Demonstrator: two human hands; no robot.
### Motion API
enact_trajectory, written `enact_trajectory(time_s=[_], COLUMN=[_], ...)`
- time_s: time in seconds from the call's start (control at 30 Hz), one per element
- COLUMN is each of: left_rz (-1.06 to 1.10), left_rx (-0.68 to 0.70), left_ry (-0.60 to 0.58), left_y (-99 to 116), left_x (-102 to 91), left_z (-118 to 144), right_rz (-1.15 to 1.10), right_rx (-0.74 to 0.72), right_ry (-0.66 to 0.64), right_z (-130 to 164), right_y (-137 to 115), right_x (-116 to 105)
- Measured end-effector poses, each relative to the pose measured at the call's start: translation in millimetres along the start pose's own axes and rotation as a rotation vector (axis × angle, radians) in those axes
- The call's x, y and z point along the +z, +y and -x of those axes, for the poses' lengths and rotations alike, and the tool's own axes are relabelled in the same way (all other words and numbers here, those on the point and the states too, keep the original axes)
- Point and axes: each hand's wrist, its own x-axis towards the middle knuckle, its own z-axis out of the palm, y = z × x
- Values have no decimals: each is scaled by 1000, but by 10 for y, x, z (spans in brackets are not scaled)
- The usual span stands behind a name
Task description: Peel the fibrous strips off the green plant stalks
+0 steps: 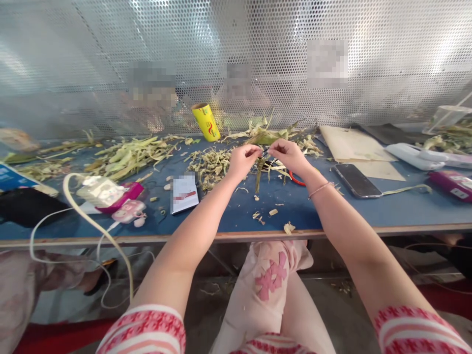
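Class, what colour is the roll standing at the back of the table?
Yellow, with a small red mark; the roll shows best in the head view.

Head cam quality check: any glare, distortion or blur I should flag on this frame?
Head view: strong glare on the perforated metal back panel, washing out its top; wide-angle lens bows the blue table's wooden front edge; three pixelated patches on the panel; left hand and right hand, pinching a green plant stalk, are sharp, evenly lit, with soft shadows.
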Motion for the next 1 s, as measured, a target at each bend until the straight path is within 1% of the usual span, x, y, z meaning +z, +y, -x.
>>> enact_trajectory(time_s=[0.07, 0.23, 0.33, 0.43, 0.53, 0.6, 0.7, 0.77, 0.87, 0.93, 1.0], left_rz=[14, 70, 30, 31, 79, 89, 44, -1, -49, -46, -10], left_rx=[-22, -133, -98, -64, -106, -119, -76, -54, -58, -68, -88], left_ry=[10, 15, -41, -120, -169, -200, -236, -245, -242, -222, -192], left_y=[-5, 0, -13, -40, -62, -64, -39, -7, 35, 42, 24], left_x=[11, 17, 15, 21, 36, 45, 46, 40, 31, 32, 38], left_z=[-6, -10, 2, 11, 12, 12, 21, 32, 42, 38, 24], right_rz=[42, 228, 294, 345, 346, 340, 355, 378, 394, 379, 356], right_rx=[-73, -332, -432, -431, -385, -360, -343, -349, -361, -354, -340], right_ry=[-6, -38, -64, 4, 74, 82, 97, 125, 178, 220, 233], right_z=[10, 50, 56, 45, 31, 24, 15, 9, 12, 24, 39], right_y=[3, 0, 7, 42, 90, 114, 137, 145, 134, 107, 72], right_x=[-14, -42, -27, -1, 15, 19, 29, 44, 69, 72, 61])
